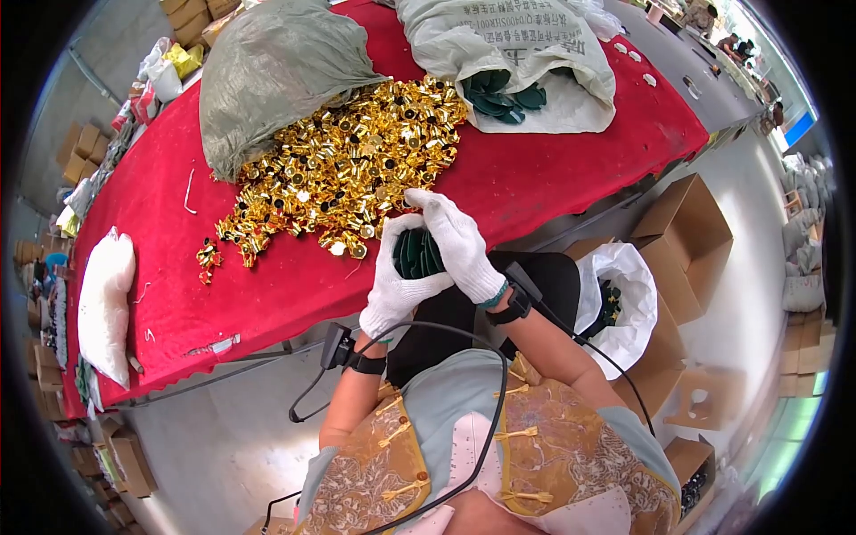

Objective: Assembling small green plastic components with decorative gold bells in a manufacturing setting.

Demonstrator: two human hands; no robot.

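Both my hands wear white knit gloves and meet just off the near edge of the red-covered table. A stack of thin dark green discs sits in my left hand, its thumb and fingers wrapped round the discs. From the right, my right hand closes over the same stack, fingers bent and pressed together. Its fingertips reach past the discs toward a big heap of shiny gold metal pieces with dark round centres. The right thumb and the stack's right side are hidden.
A grey-green plastic bag lies behind the gold heap. More green discs spill from a white woven sack. A white pouch lies at the table's left. Beside my right arm stand a white bag-lined container and open cardboard boxes.
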